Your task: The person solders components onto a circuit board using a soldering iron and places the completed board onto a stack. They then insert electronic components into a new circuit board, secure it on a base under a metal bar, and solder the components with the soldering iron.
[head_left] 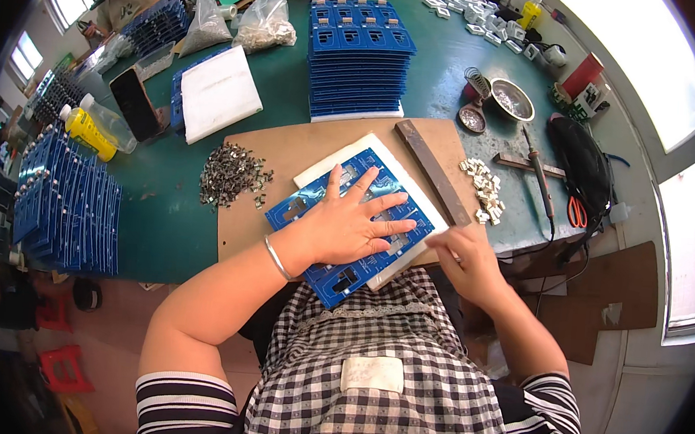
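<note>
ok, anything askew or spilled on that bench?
Mostly in order. The blue tray under the left hand sits diagonally on its white pad and overhangs the near edge of the brown board. The dark metal clips and pale parts lie in loose heaps, not spilled.

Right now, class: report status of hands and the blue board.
Left hand flat on blue board. Right hand at white pad edge. Metal bar lies beside.
</note>
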The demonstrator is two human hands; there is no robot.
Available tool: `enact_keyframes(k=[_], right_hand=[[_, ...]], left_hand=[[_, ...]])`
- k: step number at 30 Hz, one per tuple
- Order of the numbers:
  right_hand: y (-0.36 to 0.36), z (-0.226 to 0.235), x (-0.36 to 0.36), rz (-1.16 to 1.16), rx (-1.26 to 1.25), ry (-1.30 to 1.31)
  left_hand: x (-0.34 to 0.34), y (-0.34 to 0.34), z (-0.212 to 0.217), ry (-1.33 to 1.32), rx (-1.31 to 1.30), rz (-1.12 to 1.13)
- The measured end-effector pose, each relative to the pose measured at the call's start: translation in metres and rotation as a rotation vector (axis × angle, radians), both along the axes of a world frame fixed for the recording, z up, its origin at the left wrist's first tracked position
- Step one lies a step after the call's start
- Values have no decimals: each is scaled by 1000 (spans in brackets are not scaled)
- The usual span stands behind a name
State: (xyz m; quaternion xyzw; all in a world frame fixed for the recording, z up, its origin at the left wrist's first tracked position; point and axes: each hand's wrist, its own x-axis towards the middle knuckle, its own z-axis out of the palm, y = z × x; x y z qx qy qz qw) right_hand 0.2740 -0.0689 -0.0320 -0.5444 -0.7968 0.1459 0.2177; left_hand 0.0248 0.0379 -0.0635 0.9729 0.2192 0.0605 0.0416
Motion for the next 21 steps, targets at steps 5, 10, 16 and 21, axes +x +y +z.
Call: enact_keyframes(k=[5,10,16,21], right_hand=[[97,3,-9,282,157,-177],[129,4,-11,463,-158,-140],[129,9,-19,455,17,-360],[127,16,-19,437,-14,-404]], left_hand=[[1,-1,6,-8,1,6],[-1,-3,4,-28,-16,-3],[-5,-1,15,-22,-123,-5],[-30,-5,31,-93,-106,68]])
